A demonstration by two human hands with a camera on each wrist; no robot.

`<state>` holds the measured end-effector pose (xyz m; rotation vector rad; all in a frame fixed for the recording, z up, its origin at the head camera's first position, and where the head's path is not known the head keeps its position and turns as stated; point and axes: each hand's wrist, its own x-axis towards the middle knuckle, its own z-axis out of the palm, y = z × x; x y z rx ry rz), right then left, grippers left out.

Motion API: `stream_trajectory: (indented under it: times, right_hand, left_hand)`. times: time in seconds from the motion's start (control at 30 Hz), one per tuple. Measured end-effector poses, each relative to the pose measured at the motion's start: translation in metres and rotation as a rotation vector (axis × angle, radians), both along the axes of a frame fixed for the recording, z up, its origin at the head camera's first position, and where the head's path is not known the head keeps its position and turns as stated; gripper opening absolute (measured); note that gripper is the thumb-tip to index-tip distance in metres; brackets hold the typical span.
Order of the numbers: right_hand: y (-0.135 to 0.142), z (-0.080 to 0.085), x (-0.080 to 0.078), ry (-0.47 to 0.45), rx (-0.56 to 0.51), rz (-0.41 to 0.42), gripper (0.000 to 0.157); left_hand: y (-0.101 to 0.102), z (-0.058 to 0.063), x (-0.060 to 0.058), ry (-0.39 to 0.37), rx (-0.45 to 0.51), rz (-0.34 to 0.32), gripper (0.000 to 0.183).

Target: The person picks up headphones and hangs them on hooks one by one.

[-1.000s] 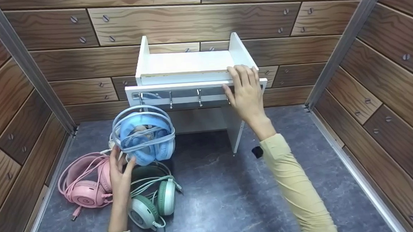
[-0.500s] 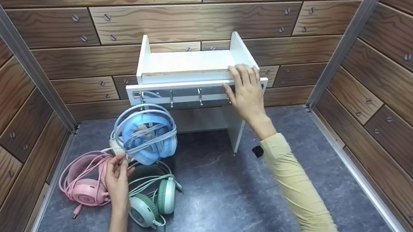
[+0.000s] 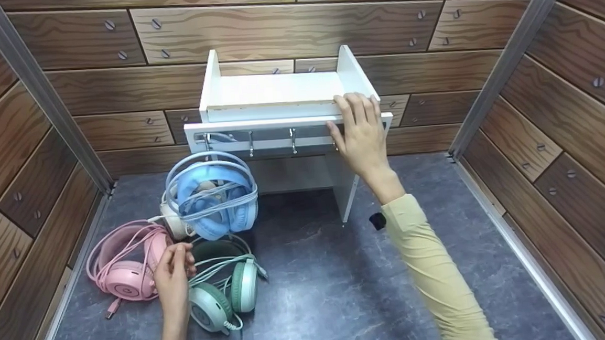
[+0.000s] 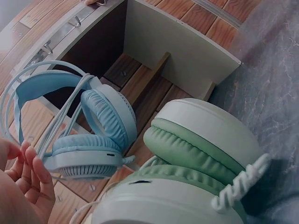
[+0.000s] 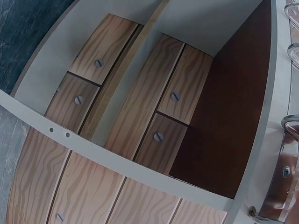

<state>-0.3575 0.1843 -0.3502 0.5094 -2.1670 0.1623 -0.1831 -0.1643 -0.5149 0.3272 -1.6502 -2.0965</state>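
Observation:
A blue headset [image 3: 215, 196] hangs by its headband from the leftmost hook of a small white shelf [image 3: 276, 90], its cable wound round it. My left hand [image 3: 172, 270] is just below it, apart from it, with fingers loosely bent and holding nothing. In the left wrist view the fingers [image 4: 35, 175] are beside the blue ear cups. My right hand [image 3: 361, 135] grips the shelf's front rail at its right end, fingers over the top and thumb in front. The right wrist view shows the shelf's inside but not the hand.
A pink headset [image 3: 128, 280] lies on the dark floor left of my left hand, and a green headset [image 3: 211, 304] lies to its right. A cream headset [image 3: 174, 222] is partly hidden behind the blue one. Bare hooks [image 3: 293, 141] line the rail. Wood-patterned walls [image 3: 289, 31] stand round about.
My left hand has let go of the blue headset and drawn back down toward me, its fingers coming together. The headset stays hanging. My right hand stays on the rail.

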Motion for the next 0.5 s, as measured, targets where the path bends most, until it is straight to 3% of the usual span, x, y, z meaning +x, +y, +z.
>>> stream_trajectory:
  times: [0.17, 0.37, 0.4, 0.43, 0.5]
  right_hand:
    - [0.0, 0.0, -0.001, 0.011, 0.004, 0.001, 0.049]
    - [0.0, -0.001, -0.001, 0.01, -0.005, 0.006, 0.048]
    - [0.0, -0.001, -0.001, 0.01, -0.006, 0.006, 0.049]
    - [0.0, -0.001, -0.001, 0.01, -0.007, 0.007, 0.048]
    - [0.0, -0.001, -0.002, 0.011, -0.006, 0.008, 0.049]
  left_hand:
    - [-0.004, -0.01, 0.008, 0.021, -0.01, 0.034, 0.028]
    - [-0.009, -0.034, 0.013, 0.061, -0.025, 0.07, 0.029]
    - [-0.01, -0.038, 0.013, 0.058, -0.029, 0.071, 0.029]
    - [-0.015, -0.05, 0.011, 0.095, -0.005, 0.049, 0.025]
    - [-0.02, -0.064, 0.012, 0.066, -0.014, 0.055, 0.026]
